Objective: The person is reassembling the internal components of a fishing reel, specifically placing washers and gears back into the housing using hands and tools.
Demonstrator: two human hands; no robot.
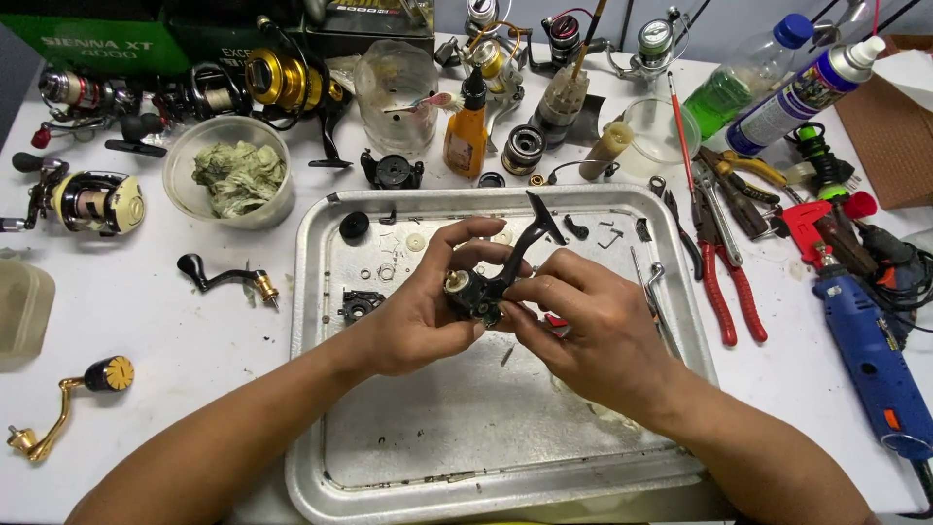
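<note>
Currently, the black metal fishing-reel body (483,284), foot stem angled up and right, is clamped by the left hand (425,311) above the aluminium tray (505,428), while its right side is pinched by the right hand (583,326).

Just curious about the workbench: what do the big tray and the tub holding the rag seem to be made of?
The tray looks like bare metal, probably aluminium: dull silver, scuffed, with a rolled rim. The tub looks like cloudy translucent plastic; the rag shows faintly through its wall.

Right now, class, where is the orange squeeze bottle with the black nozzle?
In the head view, the orange bottle stands upright on the white table just beyond the metal tray's far edge, between a clear plastic tub and a black spool.
</note>
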